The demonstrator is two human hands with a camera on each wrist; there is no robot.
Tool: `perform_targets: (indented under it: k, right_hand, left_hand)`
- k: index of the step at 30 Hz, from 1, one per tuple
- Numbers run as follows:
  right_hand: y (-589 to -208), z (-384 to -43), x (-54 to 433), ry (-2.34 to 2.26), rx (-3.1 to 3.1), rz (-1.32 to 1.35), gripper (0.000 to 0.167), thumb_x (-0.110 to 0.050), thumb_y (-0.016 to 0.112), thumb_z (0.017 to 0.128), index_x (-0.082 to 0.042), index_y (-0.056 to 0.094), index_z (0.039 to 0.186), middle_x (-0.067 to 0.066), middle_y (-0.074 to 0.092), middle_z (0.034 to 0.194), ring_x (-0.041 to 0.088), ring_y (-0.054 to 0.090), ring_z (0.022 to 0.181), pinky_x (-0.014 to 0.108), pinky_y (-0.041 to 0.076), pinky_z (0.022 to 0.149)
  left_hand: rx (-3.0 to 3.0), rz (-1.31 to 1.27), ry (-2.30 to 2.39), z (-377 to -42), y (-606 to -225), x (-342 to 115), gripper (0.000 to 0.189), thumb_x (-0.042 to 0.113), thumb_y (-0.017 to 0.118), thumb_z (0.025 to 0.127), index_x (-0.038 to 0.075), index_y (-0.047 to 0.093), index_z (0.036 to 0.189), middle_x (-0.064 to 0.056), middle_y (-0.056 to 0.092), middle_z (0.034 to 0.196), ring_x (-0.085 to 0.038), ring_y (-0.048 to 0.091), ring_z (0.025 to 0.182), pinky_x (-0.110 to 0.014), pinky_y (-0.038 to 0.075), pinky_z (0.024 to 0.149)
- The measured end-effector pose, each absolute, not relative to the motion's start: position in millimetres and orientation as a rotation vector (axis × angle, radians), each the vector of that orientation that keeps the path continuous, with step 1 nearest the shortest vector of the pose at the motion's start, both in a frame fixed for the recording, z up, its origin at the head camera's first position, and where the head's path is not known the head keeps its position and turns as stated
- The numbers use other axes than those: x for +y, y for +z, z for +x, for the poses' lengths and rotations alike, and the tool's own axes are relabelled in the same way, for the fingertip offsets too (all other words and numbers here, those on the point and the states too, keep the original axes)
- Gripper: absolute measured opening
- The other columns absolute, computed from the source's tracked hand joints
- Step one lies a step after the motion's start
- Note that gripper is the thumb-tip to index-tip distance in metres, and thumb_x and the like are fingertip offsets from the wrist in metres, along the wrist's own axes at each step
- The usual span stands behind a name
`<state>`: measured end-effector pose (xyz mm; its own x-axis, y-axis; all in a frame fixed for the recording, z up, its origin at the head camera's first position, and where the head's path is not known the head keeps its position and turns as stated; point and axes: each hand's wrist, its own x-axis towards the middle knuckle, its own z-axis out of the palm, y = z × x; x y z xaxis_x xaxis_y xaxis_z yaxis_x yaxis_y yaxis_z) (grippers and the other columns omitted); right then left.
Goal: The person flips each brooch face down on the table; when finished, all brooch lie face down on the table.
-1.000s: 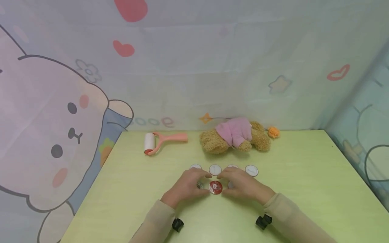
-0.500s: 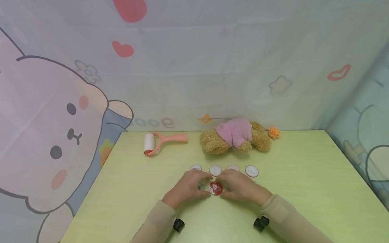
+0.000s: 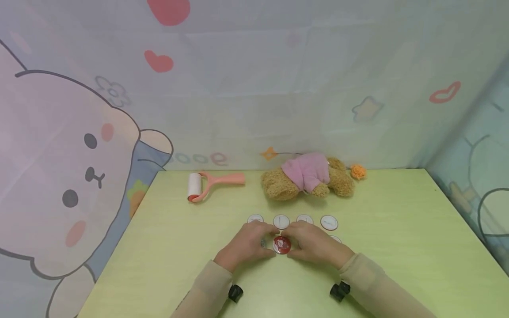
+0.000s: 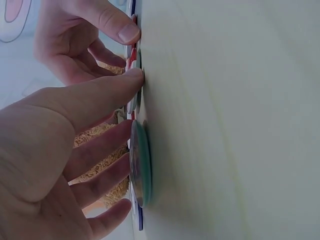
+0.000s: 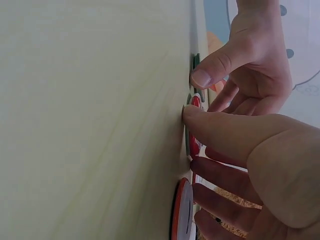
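Observation:
A glossy round red disc [image 3: 282, 244] with a pale picture lies on the table between both hands. My left hand [image 3: 248, 245] curves thumb and index finger around its left side, with the thumb tip at its edge. My right hand [image 3: 316, 244] does the same from the right, and in the right wrist view its thumb [image 5: 197, 115] lies against the disc. In the left wrist view, a green-rimmed disc [image 4: 142, 165] is under the left hand's other fingers. Below the right hand's fingers sits a red-rimmed disc [image 5: 184, 210]. The hands partly hide the front discs.
A row of white-faced discs [image 3: 329, 222] lies just beyond the hands. Farther back are a pink-handled lint roller [image 3: 222, 179] and a plush bear in a pink top [image 3: 306, 174]. An orange ball-like thing [image 3: 358, 172] is beside it. A printed cloth [image 3: 246, 88] hangs behind the table.
Both hands have drawn slightly closer together around the red disc. The right hand has shifted a little to the left, showing more of a white disc behind its wrist.

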<state>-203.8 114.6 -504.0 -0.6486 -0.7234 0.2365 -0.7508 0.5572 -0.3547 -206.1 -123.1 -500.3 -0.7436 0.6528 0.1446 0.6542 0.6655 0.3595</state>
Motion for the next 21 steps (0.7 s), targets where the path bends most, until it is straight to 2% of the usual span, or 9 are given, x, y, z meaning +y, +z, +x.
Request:
perform_targets:
  k: [4, 14, 21]
  right_hand:
    - [-502.9, -203.8, 113.0, 0.679, -2.727, 1.276, 0.027, -0.022, 0.088, 0.085, -0.013, 0.076, 0.107, -0.002, 0.073, 0.102, 0.011, 0.062, 0.093, 0.033, 0.055, 0.085]
    - [-505.0, -203.2, 112.4, 0.633, -2.722, 1.273, 0.026, -0.025, 0.087, 0.086, -0.013, 0.075, 0.105, -0.004, 0.071, 0.096, 0.008, 0.058, 0.087, 0.030, 0.053, 0.079]
    - [-505.4, -203.5, 112.3, 0.638, -2.702, 1.293, 0.027, -0.022, 0.087, 0.087, -0.011, 0.075, 0.108, -0.001, 0.074, 0.103, 0.013, 0.065, 0.095, 0.033, 0.057, 0.086]
  left_hand:
    - [-2.843, -1.143, -0.619, -207.0, -500.3, -121.9, 0.048, 0.026, 0.093, 0.079, 0.017, 0.076, 0.124, 0.002, 0.078, 0.116, -0.016, 0.069, 0.104, -0.037, 0.056, 0.093]
    - [-2.807, -1.174, -0.626, -206.1, -500.3, -120.1, 0.049, 0.023, 0.093, 0.080, 0.017, 0.075, 0.125, 0.002, 0.079, 0.112, -0.015, 0.072, 0.102, -0.032, 0.055, 0.093]
    - [-2.805, -1.192, -0.628, -207.1, -500.4, -119.0, 0.048, 0.022, 0.093, 0.080, 0.016, 0.075, 0.124, 0.001, 0.079, 0.112, -0.016, 0.072, 0.103, -0.033, 0.055, 0.095]
